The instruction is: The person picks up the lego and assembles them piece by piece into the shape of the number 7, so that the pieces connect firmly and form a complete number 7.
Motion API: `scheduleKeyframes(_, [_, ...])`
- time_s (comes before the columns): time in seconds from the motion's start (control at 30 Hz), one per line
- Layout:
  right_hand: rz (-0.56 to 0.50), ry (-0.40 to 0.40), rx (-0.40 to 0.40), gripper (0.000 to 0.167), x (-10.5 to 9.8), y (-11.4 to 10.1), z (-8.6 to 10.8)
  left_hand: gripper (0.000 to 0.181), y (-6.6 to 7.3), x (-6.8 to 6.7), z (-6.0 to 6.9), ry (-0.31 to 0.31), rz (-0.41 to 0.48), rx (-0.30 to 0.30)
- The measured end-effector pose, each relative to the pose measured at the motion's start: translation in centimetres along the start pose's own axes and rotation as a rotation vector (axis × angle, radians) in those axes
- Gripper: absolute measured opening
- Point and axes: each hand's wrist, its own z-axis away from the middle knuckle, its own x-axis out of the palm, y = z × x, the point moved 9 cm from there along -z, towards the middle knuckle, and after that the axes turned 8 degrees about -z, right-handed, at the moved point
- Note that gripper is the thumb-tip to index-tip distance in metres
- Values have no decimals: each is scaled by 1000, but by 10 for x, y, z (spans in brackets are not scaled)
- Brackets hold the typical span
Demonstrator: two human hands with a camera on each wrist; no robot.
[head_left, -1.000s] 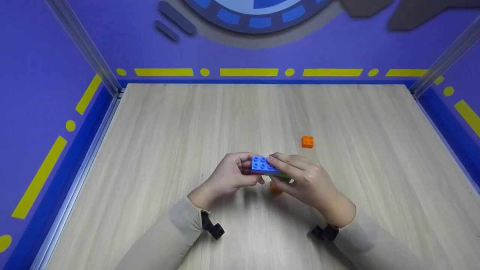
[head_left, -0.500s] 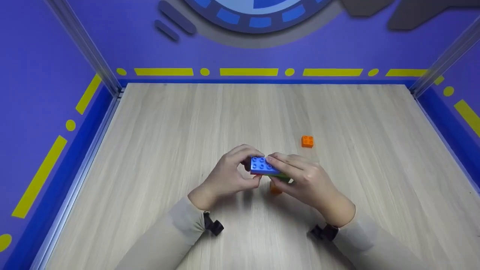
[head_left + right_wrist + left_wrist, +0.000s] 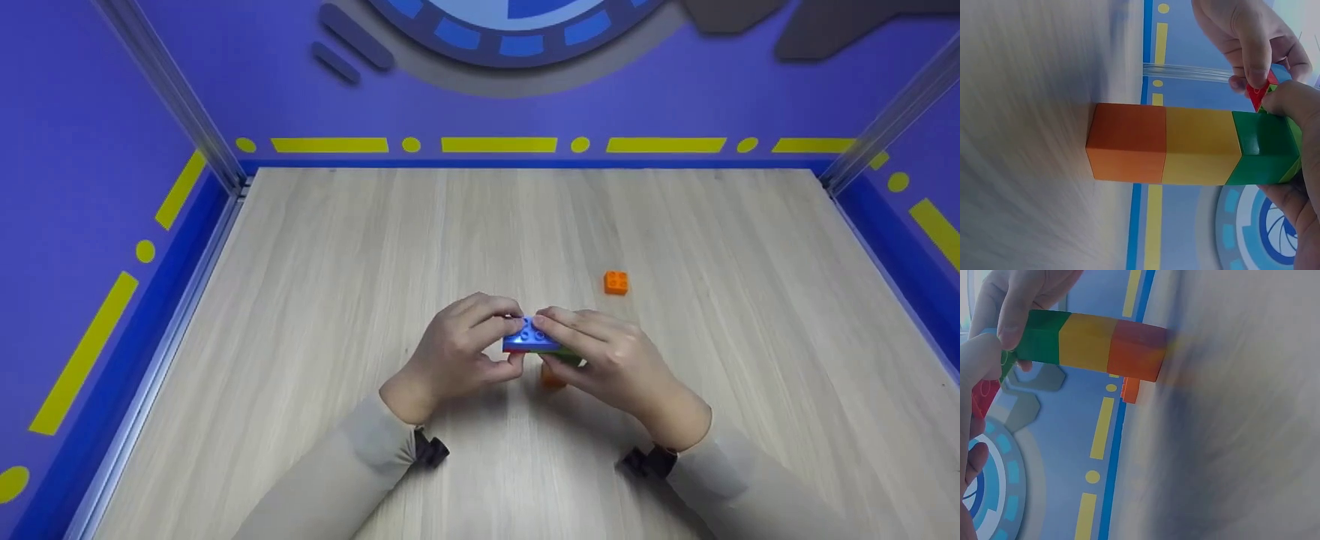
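A tower of toy building bricks stands on the table, with an orange brick (image 3: 1129, 143) lowest, then a yellow brick (image 3: 1199, 146) and a dark green brick (image 3: 1264, 146). Light green (image 3: 568, 359) shows above that. A blue brick (image 3: 531, 343) lies on top, over a red brick (image 3: 1257, 97) that juts out to the left of the tower. My left hand (image 3: 454, 349) pinches the blue and red bricks at their left end, thumb below and fingers above. Gripping the top from the right, my right hand (image 3: 615, 356) has fingertips on the blue brick, covering its right part.
A loose orange brick (image 3: 616, 283) sits beyond the right hand. Purple-blue walls (image 3: 510, 116) with yellow markings border the wooden table (image 3: 360, 247) at the back and both sides.
My left hand has shifted from holding the brick's left side to lifting its fingers over, then onto the blue brick's top. The right hand stays in place.
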Motion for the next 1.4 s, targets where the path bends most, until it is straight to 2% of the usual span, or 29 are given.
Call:
scheduleKeyframes(0.23, [-6,-4,-35,40,-3,-1,-1,26,2,0,-1,-17,-15,32])
scheduleKeyframes(0.4, [-14,-31,-10,55,-3,0,-3,32,-1,3,1,-60,52,-18])
scheduleKeyframes(0.53, [-37,-46,31,63,-2,3,-3,40,-8,10,3,-109,219,-130])
scheduleKeyframes(0.67, [-101,-52,96,67,-3,9,-1,44,-22,19,8,-159,456,-350])
scheduleKeyframes(0.77, [-235,-94,216,76,-1,19,2,43,-28,23,12,-181,563,-483])
scheduleKeyframes(0.87, [-450,-79,376,76,-1,34,7,40,-29,26,14,-195,602,-529])
scheduleKeyframes(0.97, [-657,40,554,59,-7,55,14,39,-30,27,15,-206,618,-550])
scheduleKeyframes(1.03, [-712,152,679,44,-12,73,22,38,-30,28,16,-215,624,-568])
scheduleKeyframes(1.1, [-697,241,822,34,-15,95,36,38,-31,29,18,-222,633,-590])
scheduleKeyframes(1.17, [-631,290,949,30,-16,116,51,38,-31,29,19,-226,644,-608])
scheduleKeyframes(1.3, [-455,262,1132,32,-12,149,81,38,-33,30,20,-230,661,-630])
scheduleKeyframes(1.4, [-346,221,1169,36,-13,165,95,37,-33,30,19,-225,661,-630])
